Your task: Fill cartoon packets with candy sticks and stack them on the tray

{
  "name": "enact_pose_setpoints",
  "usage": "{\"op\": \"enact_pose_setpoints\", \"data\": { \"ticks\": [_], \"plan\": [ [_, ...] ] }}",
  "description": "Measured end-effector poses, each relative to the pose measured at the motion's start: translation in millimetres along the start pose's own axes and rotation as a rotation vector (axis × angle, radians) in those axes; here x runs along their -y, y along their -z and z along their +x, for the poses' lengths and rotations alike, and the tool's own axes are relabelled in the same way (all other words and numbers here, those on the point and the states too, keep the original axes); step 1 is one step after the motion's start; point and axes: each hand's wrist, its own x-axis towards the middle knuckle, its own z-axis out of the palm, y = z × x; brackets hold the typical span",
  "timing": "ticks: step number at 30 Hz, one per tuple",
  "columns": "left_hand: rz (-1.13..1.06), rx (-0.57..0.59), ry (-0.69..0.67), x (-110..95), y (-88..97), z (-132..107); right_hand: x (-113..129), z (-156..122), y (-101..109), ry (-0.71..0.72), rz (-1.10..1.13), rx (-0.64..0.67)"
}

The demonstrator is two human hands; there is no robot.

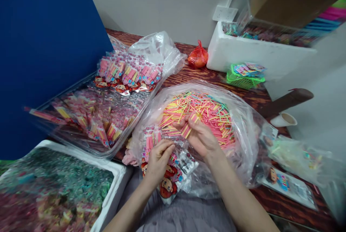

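My right hand is closed around a small bundle of thin pink and yellow sticks. It is held over the near side of a large clear plastic bag, which is rolled open. Inside the bag lies a big heap of loose sticks, mostly pink and yellow, with some green. To its left, my left hand pinches at a printed plastic packet with a red-haired cartoon figure. Several such packets overlap under that hand, some with sticks inside. The exact grip is partly hidden by the fingers.
A clear plastic tray at left holds many filled packets. A white foam box of colourful pieces stands at front left. At the back are a red bag, a green basket and another foam box. A paper cup stands at right.
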Motion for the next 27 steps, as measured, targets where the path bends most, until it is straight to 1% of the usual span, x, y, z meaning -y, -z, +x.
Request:
{"op": "enact_pose_setpoints", "data": {
  "ticks": [2,4,6,8,10,13,14,16,18,19,22,24,27],
  "plan": [
    [-0.024,-0.023,0.024,0.0,0.5,-0.6,-6.3,-5.2,0.8,-0.033,-0.064,0.016],
    [-0.035,-0.044,0.029,-0.1,0.9,-1.0,-11.2,-11.8,2.6,-0.06,-0.174,0.044],
    [-0.047,-0.058,0.022,-0.3,1.1,-1.5,-14.1,-19.4,3.4,-0.072,-0.327,0.066],
    [-0.069,-0.077,0.017,-0.8,1.0,-2.1,-14.8,-27.1,2.2,-0.057,-0.493,0.055],
    [-0.093,-0.113,0.022,-1.6,0.9,-2.9,-14.1,-34.2,-0.6,0.01,-0.635,0.015],
    [-0.124,-0.162,0.031,-4.2,0.6,-4.4,-13.9,-42.4,-5.6,0.187,-0.77,-0.058],
    [-0.135,-0.164,0.032,-5.4,0.5,-4.9,-14.4,-44.4,-7.0,0.244,-0.821,-0.066],
    [-0.159,-0.151,0.029,-8.2,0.7,-6.1,-15.6,-47.3,-9.2,0.325,-0.962,-0.031],
    [-0.172,-0.139,0.031,-10.3,1.3,-7.3,-16.9,-49.1,-10.7,0.369,-1.089,0.028],
    [-0.176,-0.143,0.037,-10.9,1.7,-8.1,-17.5,-49.7,-11.4,0.39,-1.122,0.035],
    [-0.203,-0.165,0.084,-10.9,3.1,-10.8,-20.6,-50.4,-13.7,0.437,-1.159,0.018],
    [-0.241,-0.169,0.119,-10.4,5.3,-13.1,-24.3,-51.2,-17.5,0.454,-1.195,0.043],
    [-0.309,-0.115,0.171,-11.6,14.4,-17.3,-32.0,-55.5,-29.2,0.5,-1.242,0.062]
  ]
}}
